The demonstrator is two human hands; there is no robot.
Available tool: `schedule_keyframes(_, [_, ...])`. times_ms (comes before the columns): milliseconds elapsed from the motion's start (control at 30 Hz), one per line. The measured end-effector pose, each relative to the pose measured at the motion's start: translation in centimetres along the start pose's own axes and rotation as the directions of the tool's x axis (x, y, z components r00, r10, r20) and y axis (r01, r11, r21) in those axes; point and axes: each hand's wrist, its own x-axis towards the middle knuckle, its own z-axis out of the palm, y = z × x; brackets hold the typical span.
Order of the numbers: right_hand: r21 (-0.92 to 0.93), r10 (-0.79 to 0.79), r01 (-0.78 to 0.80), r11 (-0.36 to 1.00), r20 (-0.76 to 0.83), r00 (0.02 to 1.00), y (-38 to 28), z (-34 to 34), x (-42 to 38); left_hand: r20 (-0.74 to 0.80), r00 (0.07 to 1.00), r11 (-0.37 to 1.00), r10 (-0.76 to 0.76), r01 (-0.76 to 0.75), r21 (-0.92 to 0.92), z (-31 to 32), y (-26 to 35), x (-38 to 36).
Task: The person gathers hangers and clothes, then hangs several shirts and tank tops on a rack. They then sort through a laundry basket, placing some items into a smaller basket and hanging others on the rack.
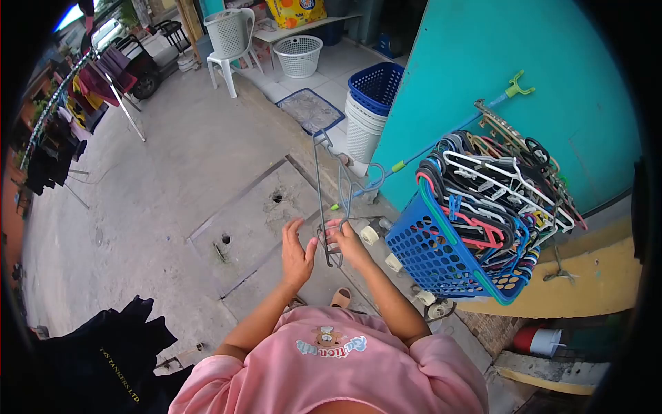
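- my right hand (350, 243) is pinching a grey wire hanger (329, 200) low down, fingers clenched round its bottom end, so the frame is standing up and away from me over the concrete floor (172, 193).
- a second hanger, pale blue (358, 183), is riding just beside the grey one; i cannot tell whether my fingers are gripping both or whether it is only hooked on.
- my left hand (298, 257) is hovering next to the hangers, fingers spread and released, grasping nothing, palm turned toward the wire.
- to my right a blue basket (441, 259) is hanging against the teal wall (483, 62), stuffed with a tangle of hangers (496, 200), many poking over the rim.
- dark clothes (110, 352) are lying heaped at my lower left, well apart from both hands.
- farther off, stacked baskets (369, 110), a white chair (231, 41) and a clothes rack (62, 117) are standing in the yard.
- what i am judging could go wrong: if the blue one is only hooked, a tilt could let it slide off onto the concrete.
- my grip is sitting at one end of a long thin frame, so it could twist or swing in my fingers.
- the basket pile looks loose; snagging it could be pulling several out at once.
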Motion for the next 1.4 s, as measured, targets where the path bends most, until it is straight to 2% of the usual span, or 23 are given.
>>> schedule_keyframes(33, [0.002, -0.002, 0.002, 1.000, -0.007, 1.000, 0.4, -0.6, -0.5, -0.019, 0.999, 0.999, 0.037, -0.037, 0.013, 0.3, 0.7, 0.8])
schedule_keyframes(100, [-0.419, -0.110, 0.096, 0.903, -0.008, 0.994, 1.5, -1.7, -1.5, -0.004, 0.996, 0.996, 0.086, -0.086, 0.008, 0.6, 2.7, 2.1])
schedule_keyframes(133, [-0.608, -0.235, 0.175, 0.775, -0.020, 0.972, 0.8, -1.8, -2.9, 0.001, 0.989, 0.984, 0.147, -0.146, 0.099, 0.8, 4.3, 2.7])
schedule_keyframes(233, [-0.869, -0.324, 0.200, 0.453, 0.048, 0.945, 0.5, -2.1, -5.5, 0.055, 0.958, 0.934, 0.282, -0.287, 0.213, 2.1, 6.9, 4.0])
schedule_keyframes(300, [-0.868, -0.273, 0.193, 0.458, 0.069, 0.959, 0.9, -2.7, -6.3, 0.128, 0.947, 0.936, 0.295, -0.313, 0.160, 3.1, 5.6, 4.5])
schedule_keyframes(333, [-0.871, -0.101, 0.126, 0.475, 0.088, 0.991, -0.3, -3.0, -7.0, 0.184, 0.953, 0.968, 0.241, -0.250, 0.025, 3.5, 4.7, 4.7])
schedule_keyframes(367, [-0.866, -0.058, 0.178, 0.467, 0.171, 0.984, -1.0, -3.6, -7.9, 0.254, 0.950, 0.983, 0.180, -0.161, -0.093, 3.7, 4.2, 4.6])
schedule_keyframes(400, [-0.833, -0.209, 0.263, 0.487, 0.182, 0.961, 0.0, -3.9, -8.3, 0.272, 0.942, 0.979, 0.195, -0.171, -0.109, 4.1, 4.0, 4.2])
schedule_keyframes(433, [-0.797, -0.354, 0.358, 0.487, 0.196, 0.915, 0.8, -4.2, -8.6, 0.297, 0.942, 0.977, 0.158, -0.105, -0.187, 4.2, 4.0, 4.0])
schedule_keyframes(467, [-0.799, -0.354, 0.353, 0.487, 0.189, 0.916, -0.8, -4.7, -9.3, 0.322, 0.940, 0.966, 0.118, -0.033, -0.257, 4.4, 4.0, 3.9])
schedule_keyframes(533, [-0.831, -0.564, 0.434, 0.349, 0.184, 0.805, -5.1, -6.3, -11.7, 0.345, 0.935, 0.955, 0.074, 0.033, -0.296, 4.6, 4.0, 4.1])
schedule_keyframes(600, [-0.930, -0.584, 0.325, 0.172, 0.169, 0.794, -9.1, -8.7, -13.4, 0.370, 0.929, 0.940, 0.024, 0.105, -0.325, 4.7, 3.7, 4.4])
schedule_keyframes(667, [-0.995, -0.618, 0.052, -0.084, 0.093, 0.780, -12.7, -11.2, -14.5, 0.405, 0.914, 0.929, 0.028, 0.127, -0.349, 5.0, 3.3, 4.7])
schedule_keyframes(733, [-0.962, -0.657, -0.146, -0.233, 0.045, 0.752, -16.4, -12.8, -14.8, 0.410, 0.910, 0.938, 0.067, 0.083, -0.336, 4.7, 3.4, 5.1])
schedule_keyframes(833, [-0.883, -0.501, -0.333, -0.332, -0.134, 0.855, -18.2, -15.5, -13.2, 0.410, 0.904, 0.941, 0.122, 0.026, -0.338, 4.3, 3.2, 5.4])
schedule_keyframes(900, [-0.897, -0.143, -0.350, -0.269, -0.322, 0.936, -19.6, -17.2, -11.2, 0.406, 0.903, 0.935, 0.139, 0.016, -0.355, 4.1, 2.8, 5.4])
schedule_keyframes(933, [-0.896, -0.145, -0.350, -0.274, -0.321, 0.936, -19.7, -18.1, -10.2, 0.416, 0.901, 0.932, 0.124, 0.037, -0.360, 4.0, 2.5, 5.3])
schedule_keyframes(1000, [-0.876, -0.004, -0.342, -0.341, -0.363, 0.932, -19.5, -19.6, -8.3, 0.423, 0.899, 0.927, 0.111, 0.060, -0.370, 3.7, 2.0, 5.0])
schedule_keyframes(1033, [-0.874, -0.005, -0.343, -0.345, -0.364, 0.932, -19.5, -19.9, -7.7, 0.420, 0.901, 0.921, 0.107, 0.069, -0.382, 3.4, 1.7, 5.0])
schedule_keyframes(1100, [-0.884, 0.132, -0.354, -0.307, -0.407, 0.904, -19.8, -20.2, -6.9, 0.409, 0.906, 0.913, 0.103, 0.077, -0.401, 3.0, 1.1, 4.9])
schedule_keyframes(1167, [-0.878, 0.132, -0.338, -0.337, -0.400, 0.907, -19.4, -20.0, -6.7, 0.394, 0.917, 0.896, 0.058, 0.126, -0.425, 2.3, 0.1, 4.5])
schedule_keyframes(1233, [-0.813, 0.039, -0.355, -0.463, -0.418, 0.907, -18.1, -19.6, -6.1, 0.378, 0.925, 0.895, 0.043, 0.133, -0.426, 1.7, -0.7, 4.2])
schedule_keyframes(1400, [-0.835, 0.040, -0.359, -0.417, -0.412, 0.910, -17.7, -19.6, -6.3, 0.370, 0.929, 0.902, 0.001, 0.159, -0.402, 0.8, -1.7, 3.9])
